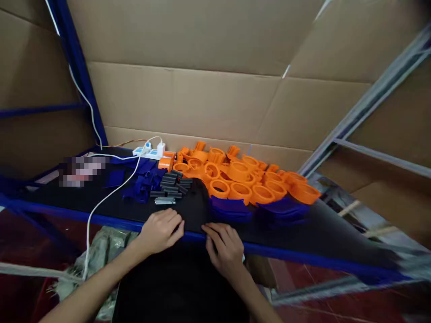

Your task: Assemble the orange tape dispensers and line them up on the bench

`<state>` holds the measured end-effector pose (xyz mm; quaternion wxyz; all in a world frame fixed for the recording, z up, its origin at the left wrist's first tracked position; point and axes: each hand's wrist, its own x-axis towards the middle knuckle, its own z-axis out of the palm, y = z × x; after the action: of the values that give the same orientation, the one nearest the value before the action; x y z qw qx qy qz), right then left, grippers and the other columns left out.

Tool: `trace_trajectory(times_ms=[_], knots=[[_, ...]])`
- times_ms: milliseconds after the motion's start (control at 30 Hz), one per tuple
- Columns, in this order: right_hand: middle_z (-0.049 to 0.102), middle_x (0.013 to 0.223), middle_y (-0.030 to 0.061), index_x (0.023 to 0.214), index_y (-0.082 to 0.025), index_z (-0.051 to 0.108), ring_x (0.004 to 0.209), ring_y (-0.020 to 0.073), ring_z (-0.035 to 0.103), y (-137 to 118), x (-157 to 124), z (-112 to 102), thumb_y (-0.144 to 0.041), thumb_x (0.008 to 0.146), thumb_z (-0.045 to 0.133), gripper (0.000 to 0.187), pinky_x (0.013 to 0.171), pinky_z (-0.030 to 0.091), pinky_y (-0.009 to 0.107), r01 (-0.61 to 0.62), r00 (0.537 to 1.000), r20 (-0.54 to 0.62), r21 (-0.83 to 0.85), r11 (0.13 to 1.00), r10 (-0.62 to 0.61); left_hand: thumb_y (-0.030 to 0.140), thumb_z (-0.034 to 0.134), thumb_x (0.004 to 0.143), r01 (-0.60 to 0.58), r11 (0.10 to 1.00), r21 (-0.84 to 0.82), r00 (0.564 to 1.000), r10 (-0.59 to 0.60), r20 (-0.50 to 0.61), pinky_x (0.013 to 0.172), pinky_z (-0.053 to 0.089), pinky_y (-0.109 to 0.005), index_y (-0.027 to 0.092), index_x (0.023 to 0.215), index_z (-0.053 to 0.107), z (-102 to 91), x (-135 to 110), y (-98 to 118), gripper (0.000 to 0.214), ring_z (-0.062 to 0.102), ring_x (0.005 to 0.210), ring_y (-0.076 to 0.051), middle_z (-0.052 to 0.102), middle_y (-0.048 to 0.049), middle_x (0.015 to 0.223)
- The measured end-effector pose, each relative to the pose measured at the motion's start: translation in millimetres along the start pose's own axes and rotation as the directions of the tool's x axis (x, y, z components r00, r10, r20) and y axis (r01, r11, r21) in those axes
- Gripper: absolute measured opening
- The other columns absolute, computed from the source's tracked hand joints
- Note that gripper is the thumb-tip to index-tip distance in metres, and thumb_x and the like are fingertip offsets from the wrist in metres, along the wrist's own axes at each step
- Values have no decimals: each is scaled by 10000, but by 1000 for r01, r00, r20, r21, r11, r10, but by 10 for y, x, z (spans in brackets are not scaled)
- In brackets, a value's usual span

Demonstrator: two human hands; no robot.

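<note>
My left hand [163, 231] rests at the front edge of the black tabletop [191, 211] with its fingers curled in and nothing showing in them. My right hand [225, 246] lies on the same edge, fingers stretched forward and thumb apart, with nothing seen in it. Just beyond the left hand are a few silver metal rods [164, 201] and a pile of short dark grey tubes [171, 185]. Past the right hand lies a stack of dark blue flat pieces [230, 208], with a second blue stack [283, 210] beside it.
Many orange plastic rings [240, 172] are heaped along the back. Blue pieces [141, 184] lie left of the tubes. A white power strip [151, 153] trails a white cable [111, 195] over the front edge. Cardboard walls [188, 98] and a blue post [79, 63] enclose the table.
</note>
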<state>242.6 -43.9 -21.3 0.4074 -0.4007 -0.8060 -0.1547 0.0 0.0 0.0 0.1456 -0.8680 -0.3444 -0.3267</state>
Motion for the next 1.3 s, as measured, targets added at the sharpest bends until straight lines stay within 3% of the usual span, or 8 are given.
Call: trace_trajectory(times_ms=[1300], knots=[[737,1068,81,1152,-187,685,985,228,646,2,47,-12,-85,918,553,287,814,497,379,9,1000,-5,-15,1000,-9,205,541,949,-14,1000,-27,999,14,-31,586,390,-327,216,712,547,-17,-3,-13,237,540,609,-175,564,-8,655]])
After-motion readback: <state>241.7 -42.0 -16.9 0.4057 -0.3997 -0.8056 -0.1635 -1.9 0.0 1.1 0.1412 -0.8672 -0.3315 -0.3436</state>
